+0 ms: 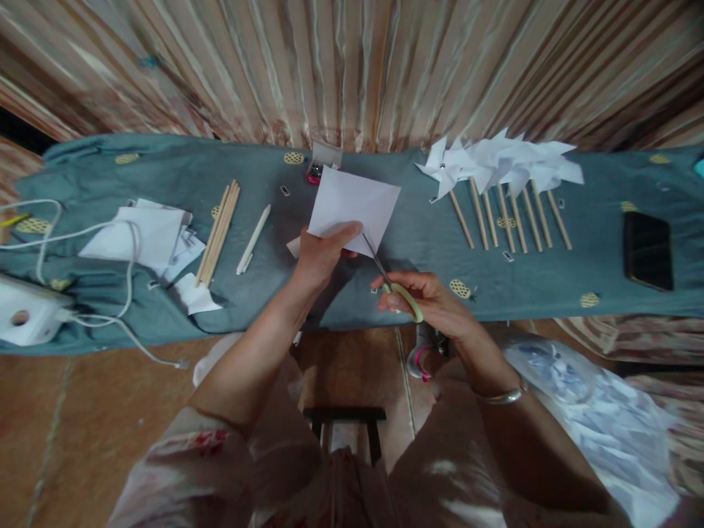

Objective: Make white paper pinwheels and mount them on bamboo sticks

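Observation:
My left hand grips a square sheet of white paper by its near left edge, thumb on top. In my right hand is a pair of scissors with light green handles, my fingers through the loops. The blades reach over the paper's near corner, close to my left thumb; whether they are cutting cannot be made out. Just behind the paper stands a small open box with a red side, partly covered by the sheet. A scrap of paper shows beside my left wrist.
White paper pinwheels on wooden sticks lie at the back right, near a black phone. To the left are a white pen, bare wooden sticks, paper sheets and a white power strip with cables. A plastic bag sits lower right.

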Motion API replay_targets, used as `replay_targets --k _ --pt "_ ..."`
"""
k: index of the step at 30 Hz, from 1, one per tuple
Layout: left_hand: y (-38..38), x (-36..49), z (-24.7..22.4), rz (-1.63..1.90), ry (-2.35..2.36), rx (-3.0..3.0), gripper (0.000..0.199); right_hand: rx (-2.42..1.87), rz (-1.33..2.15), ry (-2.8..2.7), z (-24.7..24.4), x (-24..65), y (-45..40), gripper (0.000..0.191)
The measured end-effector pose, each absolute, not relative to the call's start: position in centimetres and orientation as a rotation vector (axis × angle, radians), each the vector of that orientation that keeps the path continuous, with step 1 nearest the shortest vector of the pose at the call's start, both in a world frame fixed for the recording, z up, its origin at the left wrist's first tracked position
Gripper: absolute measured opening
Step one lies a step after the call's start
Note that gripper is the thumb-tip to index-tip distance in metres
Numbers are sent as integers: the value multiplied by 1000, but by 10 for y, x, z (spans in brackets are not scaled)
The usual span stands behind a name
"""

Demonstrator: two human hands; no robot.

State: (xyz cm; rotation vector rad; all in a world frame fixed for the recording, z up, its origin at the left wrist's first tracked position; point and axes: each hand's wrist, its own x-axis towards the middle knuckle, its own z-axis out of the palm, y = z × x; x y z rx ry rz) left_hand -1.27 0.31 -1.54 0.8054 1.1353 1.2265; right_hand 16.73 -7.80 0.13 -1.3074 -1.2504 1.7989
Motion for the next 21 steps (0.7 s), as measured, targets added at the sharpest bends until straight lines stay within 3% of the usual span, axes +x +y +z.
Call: replay_targets --k 21 --pt "1 -11 -8 1218 1148 725 12 -1326 1802 -1181 1 165 -79 46"
